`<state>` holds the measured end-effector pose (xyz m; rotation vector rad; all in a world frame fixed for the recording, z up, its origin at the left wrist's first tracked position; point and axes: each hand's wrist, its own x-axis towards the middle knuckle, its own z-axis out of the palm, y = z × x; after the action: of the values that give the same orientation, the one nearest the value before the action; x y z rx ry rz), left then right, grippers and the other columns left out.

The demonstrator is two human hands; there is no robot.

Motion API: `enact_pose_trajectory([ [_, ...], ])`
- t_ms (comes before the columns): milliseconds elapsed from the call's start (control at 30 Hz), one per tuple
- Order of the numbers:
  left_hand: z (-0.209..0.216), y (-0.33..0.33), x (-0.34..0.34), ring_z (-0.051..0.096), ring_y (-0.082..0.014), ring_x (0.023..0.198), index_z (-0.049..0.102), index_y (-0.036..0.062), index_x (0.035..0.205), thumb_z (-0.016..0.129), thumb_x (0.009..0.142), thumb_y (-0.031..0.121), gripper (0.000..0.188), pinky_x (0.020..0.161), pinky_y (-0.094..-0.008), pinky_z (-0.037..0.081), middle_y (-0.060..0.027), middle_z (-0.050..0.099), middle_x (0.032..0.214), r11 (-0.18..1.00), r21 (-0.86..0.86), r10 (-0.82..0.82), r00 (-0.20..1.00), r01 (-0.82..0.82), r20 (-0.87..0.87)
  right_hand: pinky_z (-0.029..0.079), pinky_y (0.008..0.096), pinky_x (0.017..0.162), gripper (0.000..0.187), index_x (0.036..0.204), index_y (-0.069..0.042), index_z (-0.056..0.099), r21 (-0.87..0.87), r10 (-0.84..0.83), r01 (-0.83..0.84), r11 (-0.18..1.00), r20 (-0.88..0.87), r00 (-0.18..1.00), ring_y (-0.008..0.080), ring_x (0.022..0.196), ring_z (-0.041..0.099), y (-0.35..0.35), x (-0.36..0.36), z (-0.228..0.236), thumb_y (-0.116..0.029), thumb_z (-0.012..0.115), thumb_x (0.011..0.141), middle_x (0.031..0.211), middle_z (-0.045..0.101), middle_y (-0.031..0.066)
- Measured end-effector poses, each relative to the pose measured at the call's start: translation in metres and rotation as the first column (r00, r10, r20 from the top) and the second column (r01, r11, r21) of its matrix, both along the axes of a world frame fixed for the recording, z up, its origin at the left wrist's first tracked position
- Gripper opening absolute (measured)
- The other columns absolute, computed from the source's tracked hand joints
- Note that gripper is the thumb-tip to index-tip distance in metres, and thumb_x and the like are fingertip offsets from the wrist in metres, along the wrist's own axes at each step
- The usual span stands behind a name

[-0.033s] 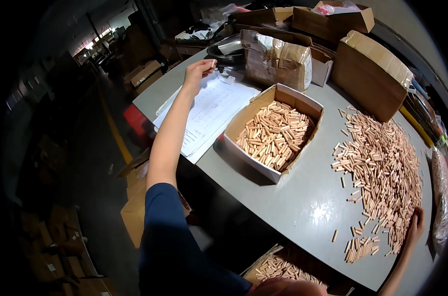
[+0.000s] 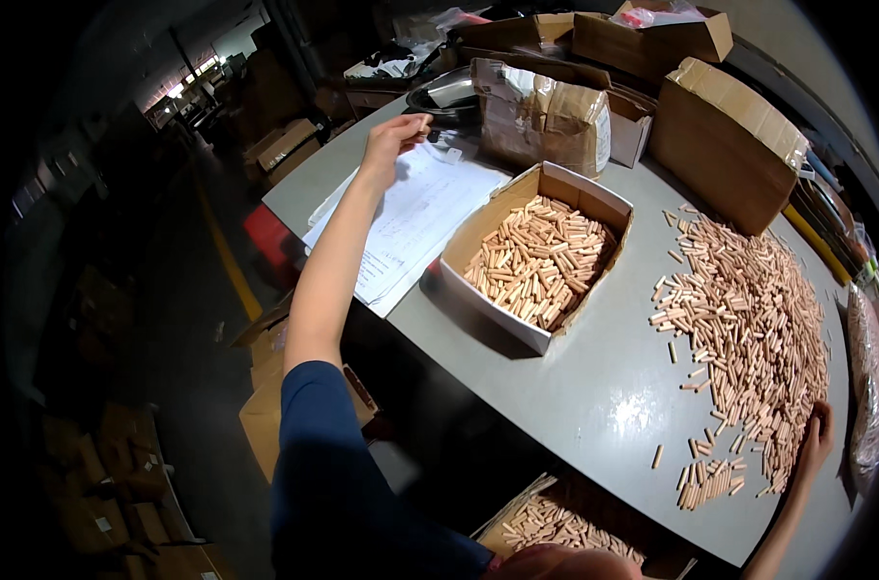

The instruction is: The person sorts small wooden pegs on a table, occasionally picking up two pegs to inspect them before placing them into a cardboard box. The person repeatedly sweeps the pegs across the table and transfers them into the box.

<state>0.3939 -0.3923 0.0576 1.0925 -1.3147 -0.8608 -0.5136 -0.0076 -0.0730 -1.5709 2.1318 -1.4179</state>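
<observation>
My left hand (image 2: 391,147) is raised above the papers (image 2: 415,208), its fingers pinched on a short wooden dowel (image 2: 426,120) whose pale end shows at the fingertips. To the right, a wide heap of wooden dowels (image 2: 749,319) is spread over the grey table (image 2: 575,416). My right hand (image 2: 819,435) rests against the right edge of that heap; its fingers are partly in shadow, so their grip is unclear. Between my hands stands an open white cardboard box (image 2: 493,324), partly filled with the same dowels (image 2: 541,261).
Behind the white box is a taped plastic-wrapped carton (image 2: 546,121). A large brown carton (image 2: 725,145) stands beyond the heap. Along the right edge lies a clear filled bag (image 2: 867,377). Below the table's near edge, another box holds dowels (image 2: 565,527). A dark floor with a yellow line (image 2: 225,256) runs at left.
My left hand has shifted very slightly to the right, still pinching the dowel. My right hand stays at the heap's edge.
</observation>
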Motion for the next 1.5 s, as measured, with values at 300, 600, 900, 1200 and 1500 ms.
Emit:
enact_pose_trajectory([
  [300, 0.048, 0.150, -0.123, 0.067, -0.0105, 0.099, 0.073, 0.0044, 0.134, 0.066, 0.105, 0.019, 0.034, 0.094, -0.0265, 0.052, -0.0025, 0.074, 0.105, 0.876, 0.085, -0.476, 0.880, 0.474, -0.006, 0.052, 0.0300, 0.100, 0.027, 0.125, 0.004, 0.066, -0.095, 0.117, -0.129, 0.987, -0.121, 0.986, 0.0166, 0.110, 0.067, -0.014, 0.022, 0.003, 0.005, 0.055, 0.101, 0.115, 0.072, 0.0081],
  [600, 0.038, 0.194, -0.171, 0.067, -0.0082, 0.098, 0.078, 0.0014, 0.125, 0.072, 0.102, 0.018, 0.029, 0.091, -0.0240, 0.054, -0.0043, 0.076, 0.123, 0.841, 0.144, -0.541, 0.820, 0.522, 0.185, 0.053, 0.0306, 0.098, 0.029, 0.123, 0.002, 0.069, -0.046, 0.145, -0.154, 0.987, -0.167, 0.975, 0.0170, 0.109, 0.070, -0.007, 0.052, 0.028, 0.006, 0.055, 0.098, 0.112, 0.074, 0.0091],
  [900, 0.033, 0.204, -0.185, 0.063, -0.0078, 0.092, 0.080, 0.0037, 0.123, 0.074, 0.100, 0.022, 0.030, 0.088, -0.0246, 0.051, -0.0013, 0.075, 0.108, 0.852, 0.210, -0.520, 0.824, 0.480, 0.224, 0.052, 0.0314, 0.100, 0.026, 0.122, 0.002, 0.069, -0.048, 0.167, -0.179, 0.983, -0.186, 0.968, 0.0183, 0.110, 0.069, -0.007, 0.064, 0.033, 0.007, 0.055, 0.100, 0.114, 0.074, 0.0098],
  [1200, 0.038, 0.221, -0.205, 0.063, -0.0070, 0.089, 0.079, 0.0067, 0.126, 0.069, 0.102, 0.028, 0.034, 0.088, -0.0242, 0.050, 0.0017, 0.071, 0.099, 0.808, 0.330, -0.546, 0.831, 0.487, 0.109, 0.053, 0.0327, 0.097, 0.028, 0.118, 0.002, 0.070, -0.061, 0.201, -0.216, 0.974, -0.199, 0.959, 0.0204, 0.106, 0.071, -0.009, 0.070, 0.037, 0.006, 0.056, 0.094, 0.108, 0.075, 0.0113],
  [1500, 0.013, 0.216, -0.210, 0.066, -0.0178, 0.108, 0.078, 0.0045, 0.123, 0.067, 0.101, 0.019, 0.029, 0.099, -0.0319, 0.051, -0.0060, 0.072, 0.116, 0.963, 0.022, -0.239, 0.807, 0.270, 0.540, 0.054, 0.0328, 0.095, 0.030, 0.121, -0.001, 0.069, -0.066, 0.203, -0.221, 0.973, -0.211, 0.956, 0.0215, 0.104, 0.072, -0.012, 0.065, 0.033, 0.003, 0.058, 0.093, 0.109, 0.075, 0.0108],
])
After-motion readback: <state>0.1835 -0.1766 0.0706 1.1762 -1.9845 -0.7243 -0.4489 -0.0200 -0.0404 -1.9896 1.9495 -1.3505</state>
